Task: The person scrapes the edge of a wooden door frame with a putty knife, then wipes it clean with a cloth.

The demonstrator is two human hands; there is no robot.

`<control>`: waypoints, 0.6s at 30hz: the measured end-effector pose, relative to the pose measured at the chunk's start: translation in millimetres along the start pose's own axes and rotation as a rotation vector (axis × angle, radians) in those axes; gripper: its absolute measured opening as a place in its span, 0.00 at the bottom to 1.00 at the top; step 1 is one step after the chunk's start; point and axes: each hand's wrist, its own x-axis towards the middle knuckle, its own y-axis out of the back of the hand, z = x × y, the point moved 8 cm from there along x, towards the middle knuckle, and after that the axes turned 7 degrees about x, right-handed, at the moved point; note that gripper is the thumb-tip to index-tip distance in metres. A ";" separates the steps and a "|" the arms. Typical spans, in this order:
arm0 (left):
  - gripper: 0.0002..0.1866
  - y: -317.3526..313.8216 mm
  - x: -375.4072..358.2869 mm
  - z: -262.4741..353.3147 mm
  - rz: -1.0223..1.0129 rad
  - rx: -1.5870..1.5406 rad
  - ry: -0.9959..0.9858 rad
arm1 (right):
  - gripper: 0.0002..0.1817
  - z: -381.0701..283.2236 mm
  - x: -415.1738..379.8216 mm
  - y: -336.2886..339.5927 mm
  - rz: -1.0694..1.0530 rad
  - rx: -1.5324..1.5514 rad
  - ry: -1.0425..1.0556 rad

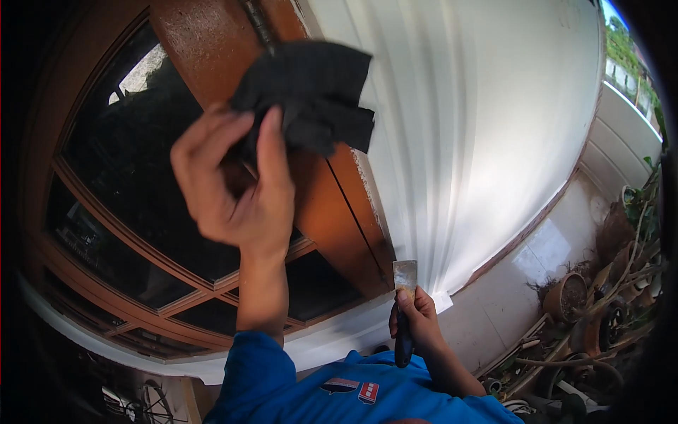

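My left hand [236,180] is raised in front of the brown wooden window frame [205,42]. Its thumb and fingers pinch a creased black cloth [311,88], which fans out over the frame's edge and overlaps the white wall in this view. Some motion blur softens the hand and the cloth. Lower down, close to my body, my right hand [419,318] is wrapped round the black handle of a putty knife [405,274]. The knife's flat metal blade points up, near the bottom corner of the frame, with its handle end hanging below my fingers.
A white wall [494,106] curves along the right of the frame. Dark glass panes [127,127] fill the left side. Pale floor tiles [508,290] lie at the wall's foot. Farther right stand clay pots [565,295] with plants, among loose pipes and branches.
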 end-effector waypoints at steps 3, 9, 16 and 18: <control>0.16 -39.5 5.4 15.1 -0.047 0.196 -0.207 | 0.11 -0.8 -3.0 5.8 -0.004 -0.056 0.014; 0.22 -53.4 -35.9 20.0 -0.369 0.345 -0.079 | 0.10 5.9 -8.8 38.5 0.064 -0.019 -0.028; 0.24 -53.0 -62.7 18.8 -0.388 0.446 -0.115 | 0.10 -13.9 -14.8 58.1 0.115 -0.059 -0.033; 0.23 -62.4 -39.2 14.2 -0.329 0.488 -0.200 | 0.09 -12.8 -13.1 62.1 0.123 -0.065 -0.044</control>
